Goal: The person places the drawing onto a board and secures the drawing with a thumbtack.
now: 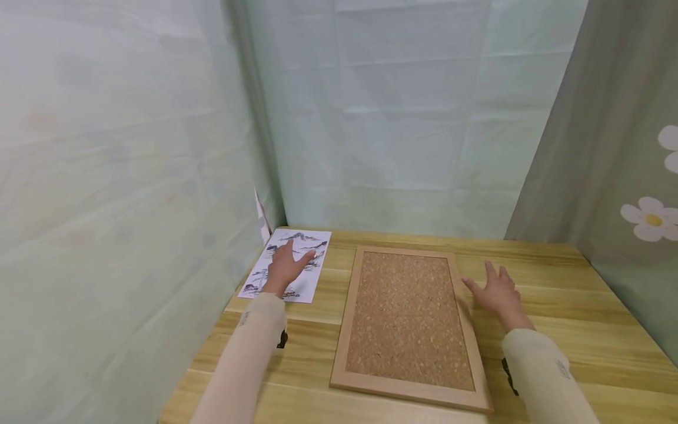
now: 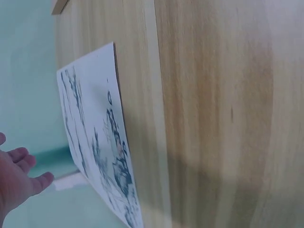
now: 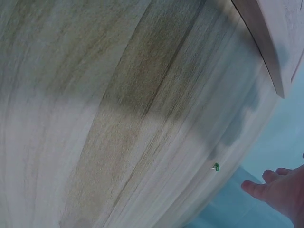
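My left hand (image 1: pixel 286 270) is over a white sheet (image 1: pixel 311 275) printed with an ink landscape of mountains and trees, its thumb and fingers spread with nothing between them. In the left wrist view, that hand (image 2: pixel 21 178) shows at the left edge, apart from the sheet (image 2: pixel 97 128). My right hand (image 1: pixel 497 292) hovers just right of a wood-framed cork board (image 1: pixel 410 318), fingers spread and holding nothing. A small green pushpin (image 3: pixel 216 166) lies on the table near the right hand (image 3: pixel 278 190) in the right wrist view; the head view does not show it.
The wood-grain table (image 1: pixel 572 300) carries the board in its middle and the sheet at its far left corner. Pale green cloth (image 1: pixel 392 135) hangs behind it and on the left. A grey-green cloth with white flowers (image 1: pixel 650 219) hangs on the right.
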The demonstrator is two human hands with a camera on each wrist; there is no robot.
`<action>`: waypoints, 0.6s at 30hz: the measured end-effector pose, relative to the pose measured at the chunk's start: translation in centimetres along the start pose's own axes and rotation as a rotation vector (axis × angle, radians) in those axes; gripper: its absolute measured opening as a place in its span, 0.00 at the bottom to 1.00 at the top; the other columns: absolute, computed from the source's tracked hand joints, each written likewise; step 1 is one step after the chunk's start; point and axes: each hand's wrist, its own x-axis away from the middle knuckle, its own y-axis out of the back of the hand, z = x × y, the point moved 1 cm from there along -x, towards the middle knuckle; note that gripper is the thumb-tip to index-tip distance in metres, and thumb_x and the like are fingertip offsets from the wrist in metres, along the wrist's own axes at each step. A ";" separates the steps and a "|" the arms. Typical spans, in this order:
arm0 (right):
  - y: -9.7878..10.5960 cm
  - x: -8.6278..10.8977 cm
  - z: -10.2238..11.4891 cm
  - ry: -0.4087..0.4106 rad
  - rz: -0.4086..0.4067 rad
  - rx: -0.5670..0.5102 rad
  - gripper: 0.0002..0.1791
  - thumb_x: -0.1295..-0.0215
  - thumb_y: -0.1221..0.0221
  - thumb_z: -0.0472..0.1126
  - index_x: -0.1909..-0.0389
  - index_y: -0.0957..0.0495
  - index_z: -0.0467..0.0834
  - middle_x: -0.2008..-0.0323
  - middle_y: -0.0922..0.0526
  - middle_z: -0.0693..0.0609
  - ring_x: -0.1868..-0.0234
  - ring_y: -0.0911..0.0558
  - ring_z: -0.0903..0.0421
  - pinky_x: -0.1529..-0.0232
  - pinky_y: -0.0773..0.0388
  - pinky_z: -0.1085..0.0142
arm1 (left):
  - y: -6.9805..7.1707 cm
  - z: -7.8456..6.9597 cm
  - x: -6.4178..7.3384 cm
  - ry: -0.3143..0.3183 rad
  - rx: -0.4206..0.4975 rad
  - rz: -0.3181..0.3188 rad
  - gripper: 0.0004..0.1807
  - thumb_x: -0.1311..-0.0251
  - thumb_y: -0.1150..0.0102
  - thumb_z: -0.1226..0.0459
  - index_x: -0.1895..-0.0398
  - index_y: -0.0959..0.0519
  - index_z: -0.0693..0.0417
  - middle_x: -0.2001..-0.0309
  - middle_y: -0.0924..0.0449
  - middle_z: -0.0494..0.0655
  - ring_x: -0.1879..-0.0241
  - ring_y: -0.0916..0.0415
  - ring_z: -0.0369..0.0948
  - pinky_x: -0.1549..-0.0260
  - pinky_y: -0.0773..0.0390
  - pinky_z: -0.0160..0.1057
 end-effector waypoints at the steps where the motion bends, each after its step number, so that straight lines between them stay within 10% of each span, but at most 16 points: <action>1: 0.0 0.0 0.0 -0.003 -0.004 -0.005 0.54 0.29 0.57 0.69 0.24 0.65 0.30 0.30 0.67 0.18 0.32 0.60 0.17 0.40 0.57 0.25 | 0.1 0.4 0.0 0.003 0.011 -0.012 0.55 0.36 0.55 0.31 0.21 0.55 0.59 0.25 0.55 0.68 0.26 0.58 0.65 0.36 0.50 0.70; 18: 1.1 0.0 -1.1 -0.056 -0.063 -0.198 0.50 0.25 0.59 0.64 0.25 0.62 0.27 0.30 0.59 0.18 0.31 0.53 0.21 0.35 0.51 0.31 | 2.9 4.8 1.1 0.135 0.197 -0.235 0.44 0.34 0.40 0.49 0.26 0.44 0.68 0.32 0.40 0.71 0.32 0.43 0.64 0.35 0.42 0.60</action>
